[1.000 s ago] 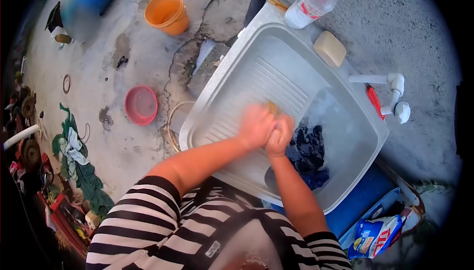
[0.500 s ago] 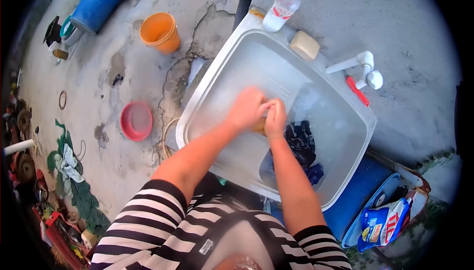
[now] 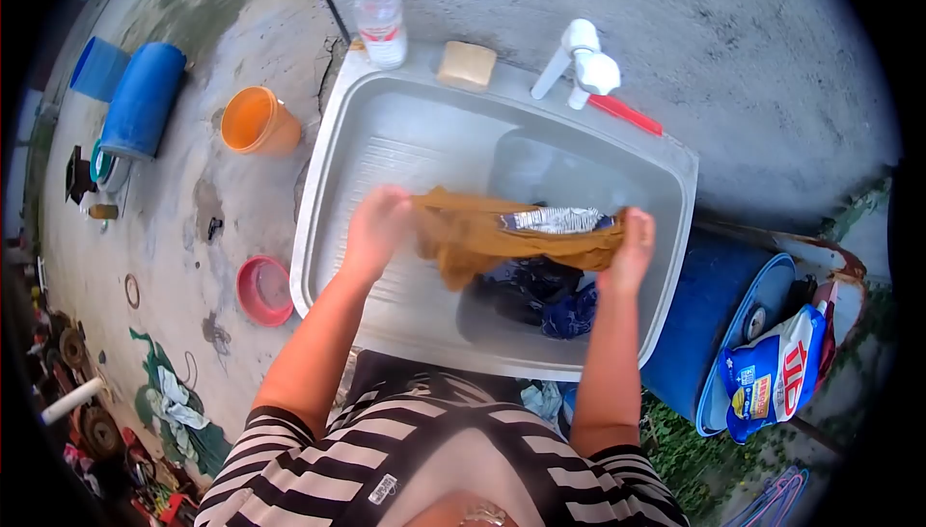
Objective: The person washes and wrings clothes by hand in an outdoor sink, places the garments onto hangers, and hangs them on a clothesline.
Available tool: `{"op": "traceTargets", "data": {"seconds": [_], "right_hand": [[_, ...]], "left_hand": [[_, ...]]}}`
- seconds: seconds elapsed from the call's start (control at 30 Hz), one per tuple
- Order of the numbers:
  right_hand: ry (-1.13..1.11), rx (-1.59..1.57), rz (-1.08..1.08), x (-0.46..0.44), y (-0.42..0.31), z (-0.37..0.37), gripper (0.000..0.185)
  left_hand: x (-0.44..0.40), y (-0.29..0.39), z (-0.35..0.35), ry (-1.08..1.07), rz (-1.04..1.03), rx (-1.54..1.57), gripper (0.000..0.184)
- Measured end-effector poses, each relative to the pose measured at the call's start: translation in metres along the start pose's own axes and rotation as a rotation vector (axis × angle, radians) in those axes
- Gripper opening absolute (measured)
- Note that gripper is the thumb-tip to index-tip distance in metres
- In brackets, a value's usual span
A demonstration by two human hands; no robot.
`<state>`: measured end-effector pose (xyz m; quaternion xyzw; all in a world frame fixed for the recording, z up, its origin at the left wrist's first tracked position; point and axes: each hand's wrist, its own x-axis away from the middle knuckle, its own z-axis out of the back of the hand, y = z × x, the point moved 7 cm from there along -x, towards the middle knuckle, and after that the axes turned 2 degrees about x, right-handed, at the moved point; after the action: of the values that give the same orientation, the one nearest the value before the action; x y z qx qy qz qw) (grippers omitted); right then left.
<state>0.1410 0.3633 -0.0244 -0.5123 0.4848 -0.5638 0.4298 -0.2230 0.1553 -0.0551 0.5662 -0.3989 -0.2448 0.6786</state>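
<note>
Hands have gone from pressed together to wide apart; brown cloth [image 3: 473, 228] now stretched between them, so it reads as a switch from handling it bunched to holding it spread. Left hand [image 3: 378, 223] blurred, fingers seemingly closed on one end; right hand [image 3: 632, 245] fingers grip the other end. Cloth is over the sink [image 3: 386, 162], spanning ribbed side and well. Dark clothes [image 3: 526, 286] lie in the well below. Soap [image 3: 467, 65] and bottle [image 3: 380, 26] on back ledge.
</note>
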Motion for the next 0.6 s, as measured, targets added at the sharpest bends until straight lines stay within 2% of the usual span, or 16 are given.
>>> {"op": "traceTargets", "data": {"seconds": [0.03, 0.1, 0.13, 0.2, 0.23, 0.3, 0.37, 0.43, 0.53, 0.6], "right_hand": [[0.088, -0.071, -0.033, -0.022, -0.009, 0.029, 0.016], [0.201, -0.031, 0.090, -0.075, -0.003, 0.095, 0.018], [0.249, 0.041, 0.101, -0.086, 0.000, 0.111, 0.020], [0.338, 0.187, 0.114, -0.105, 0.009, 0.138, 0.024], [0.248, 0.312, 0.239, -0.128, 0.035, 0.152, 0.039], [0.172, 1.127, 0.719, -0.101, 0.018, 0.096, 0.055], [-0.165, 1.071, 0.608, -0.090, 0.074, 0.051, 0.064], [-0.360, 1.327, 0.417, -0.055, 0.109, -0.002, 0.062], [-0.392, 1.459, 0.474, -0.048, 0.154, -0.024, 0.060], [-0.350, 1.488, 0.511, -0.062, 0.169, -0.025, 0.060]], "left_hand": [[-0.011, 0.011, -0.016, 0.004, 0.002, 0.032, 0.011], [-0.037, 0.022, -0.049, 0.013, 0.011, 0.096, 0.012], [-0.052, 0.014, -0.065, -0.033, 0.081, 0.118, 0.024], [-0.064, 0.030, -0.103, 0.080, -0.242, -0.146, 0.038], [-0.065, 0.035, -0.125, 0.134, -0.404, -0.277, 0.045], [-0.068, 0.014, -0.175, -0.052, -0.572, -0.519, 0.065], [-0.069, -0.034, -0.220, -0.365, -0.513, -0.711, 0.077], [-0.060, -0.064, -0.247, -0.570, -0.355, -1.133, 0.091], [-0.066, -0.096, -0.253, -0.647, -0.258, -1.384, 0.103], [-0.077, -0.112, -0.257, -0.651, -0.177, -1.440, 0.105]]}}
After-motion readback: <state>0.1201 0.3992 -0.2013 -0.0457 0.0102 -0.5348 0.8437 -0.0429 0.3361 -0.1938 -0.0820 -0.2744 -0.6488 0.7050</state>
